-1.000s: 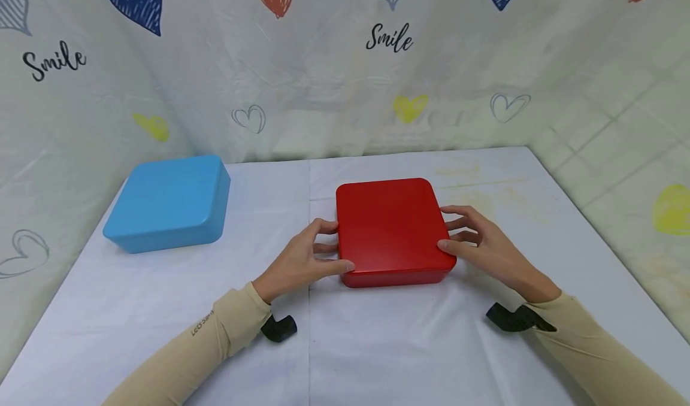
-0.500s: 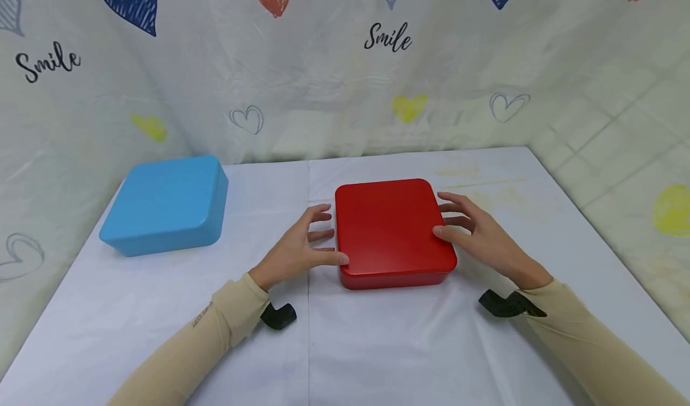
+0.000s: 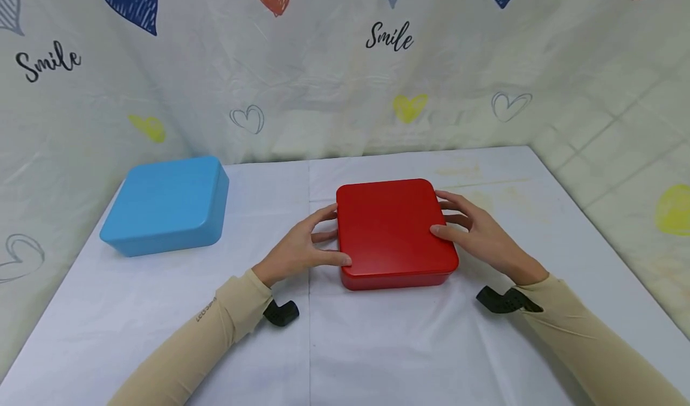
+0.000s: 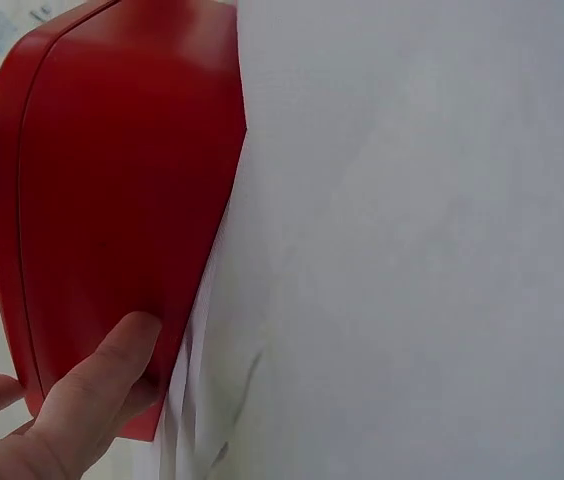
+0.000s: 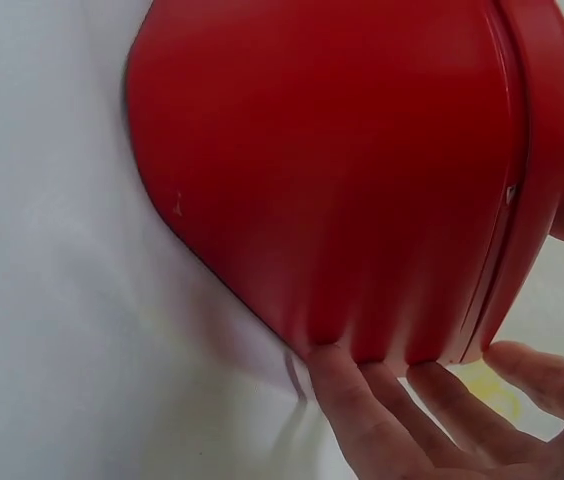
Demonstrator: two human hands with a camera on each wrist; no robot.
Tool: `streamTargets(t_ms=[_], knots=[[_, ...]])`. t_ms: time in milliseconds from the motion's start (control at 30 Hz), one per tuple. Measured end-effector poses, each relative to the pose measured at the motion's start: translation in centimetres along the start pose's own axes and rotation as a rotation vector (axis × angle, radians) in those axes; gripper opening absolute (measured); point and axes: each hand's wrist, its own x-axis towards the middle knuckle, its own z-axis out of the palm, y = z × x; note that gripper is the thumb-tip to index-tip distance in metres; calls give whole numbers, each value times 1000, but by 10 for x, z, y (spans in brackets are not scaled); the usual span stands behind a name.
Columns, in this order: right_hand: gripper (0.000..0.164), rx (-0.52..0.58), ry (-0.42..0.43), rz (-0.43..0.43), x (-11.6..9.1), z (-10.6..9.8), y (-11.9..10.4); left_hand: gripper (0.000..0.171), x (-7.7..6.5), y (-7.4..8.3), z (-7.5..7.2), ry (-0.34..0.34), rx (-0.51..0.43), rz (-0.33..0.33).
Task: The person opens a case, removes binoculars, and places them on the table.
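Note:
A red lidded box with rounded corners lies flat on the white cloth in the head view. At its left side my left hand holds it, thumb on the top edge near the front corner and fingers against the side wall. My right hand grips the opposite side, its thumb over the lid's edge. The left wrist view shows the box's side with a thin lid seam and fingers on the wall. In the right wrist view several fingertips touch the red wall.
A closed blue box sits at the table's back left. The white cloth covers the table, with a printed curtain behind it. A black wrist mount juts from the left sleeve, another black mount from the right.
My left fingers loosened from the box's side half a second ago and now touch it again. The right hand has slid slightly toward the back along its side. The red box has stayed in place.

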Motion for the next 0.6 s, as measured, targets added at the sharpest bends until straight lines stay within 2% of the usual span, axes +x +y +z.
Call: streamTargets(t_ms=[367,600], knots=[[75,-6,-6,-6,-12,-6,4,100,-1,4,11,-49,-19,21],[75,-14,-4,-5,-19,-11,7,100,-3,7,20,-48,-18,17]])
